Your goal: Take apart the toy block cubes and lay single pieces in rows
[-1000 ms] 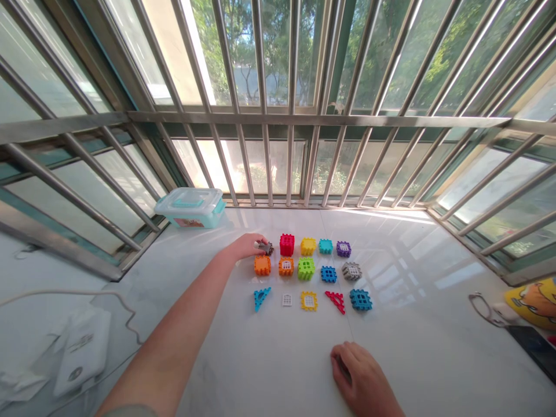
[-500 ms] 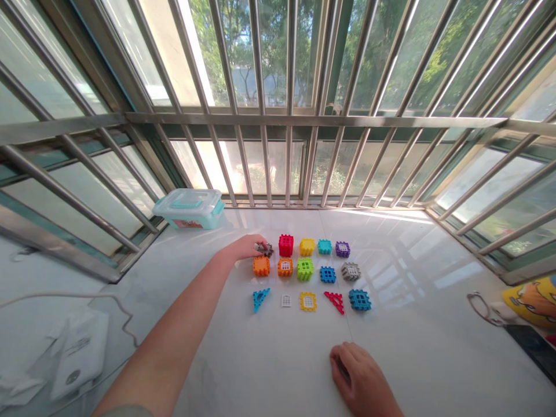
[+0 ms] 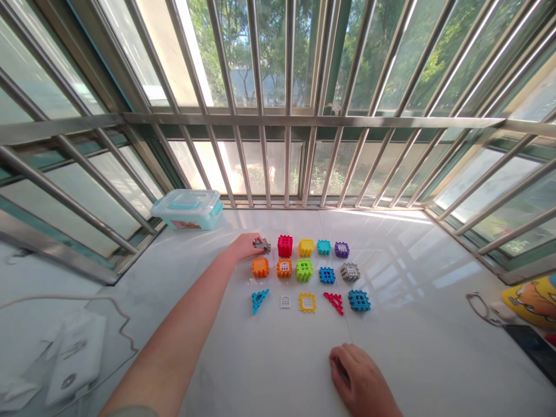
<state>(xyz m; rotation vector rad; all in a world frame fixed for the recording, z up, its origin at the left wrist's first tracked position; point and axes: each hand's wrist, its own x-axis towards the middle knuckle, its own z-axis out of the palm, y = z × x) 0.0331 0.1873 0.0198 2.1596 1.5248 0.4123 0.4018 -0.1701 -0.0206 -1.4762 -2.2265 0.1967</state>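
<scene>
My left hand [image 3: 245,247] reaches in from the lower left, its fingertips shut on a small grey waffle-block piece [image 3: 262,245] at the left end of the back row. The red cube block [image 3: 285,246] stands just right of that piece, and an orange block [image 3: 260,267] lies just below it. Several more plastic waffle blocks and flat pieces form tidy rows on the white marble surface [image 3: 243,359]. My right hand [image 3: 358,377] rests on the marble below the rows, fingers loosely curled and holding nothing.
A lidded teal plastic box [image 3: 187,209] stands at the back left, by steel window bars [image 3: 260,156]. White papers [image 3: 76,359] and a cable [image 3: 78,299] lie at the left. Glasses [image 3: 481,308], a yellow cushion [image 3: 532,301] and a dark tablet or phone [image 3: 527,341] lie at the right.
The grey piece has turned in my left fingertips, showing a lighter face. My right hand stays in place, and the whole view has drifted slightly.
</scene>
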